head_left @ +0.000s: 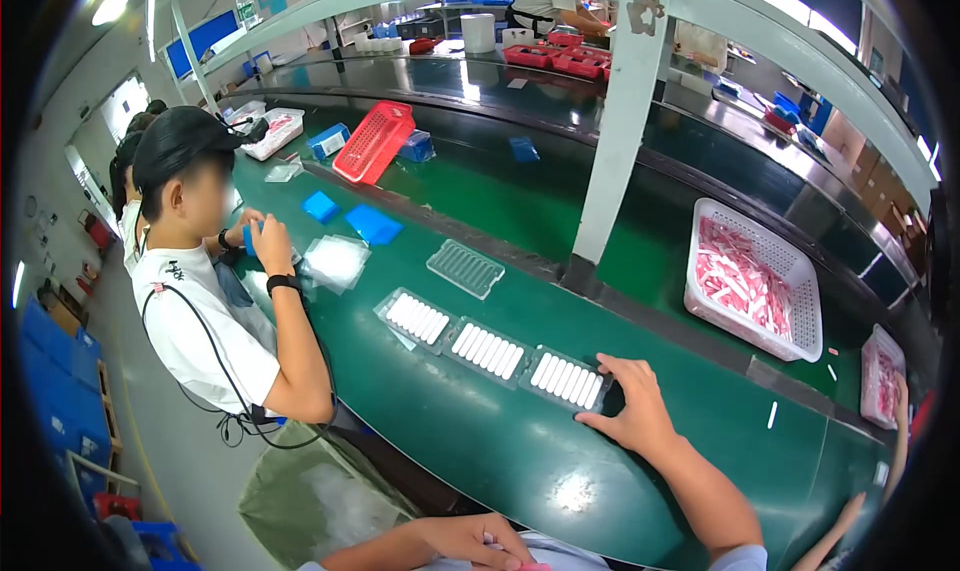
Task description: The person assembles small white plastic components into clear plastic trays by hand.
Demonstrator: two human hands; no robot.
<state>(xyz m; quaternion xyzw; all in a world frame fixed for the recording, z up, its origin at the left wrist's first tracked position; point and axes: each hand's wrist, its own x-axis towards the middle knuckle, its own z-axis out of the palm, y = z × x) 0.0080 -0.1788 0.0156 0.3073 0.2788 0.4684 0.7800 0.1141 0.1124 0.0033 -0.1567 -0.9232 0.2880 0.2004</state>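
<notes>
Three clear plastic trays with white tubes lie in a row on the green table. My right hand [635, 408] spans the end of the rightmost tray [567, 380], its thumb and fingers at the two corners. The middle tray [487, 351] and the left tray [414, 320] sit end to end beside it. Behind them rests a clear tray without tubes [466, 269]. At the lower edge, near my lap, my left hand [478, 539] has its fingers curled, with a bit of something pink at the fingertips, mostly cut off by the picture's edge.
A co-worker at the left handles a blue item. Nearby lie clear plastic trays [337, 262], blue pieces [374, 225] and a tilted red basket [374, 142]. A white basket of pink-and-white packets [755, 281] stands right of the white post [612, 131]. Another person's hands show far right.
</notes>
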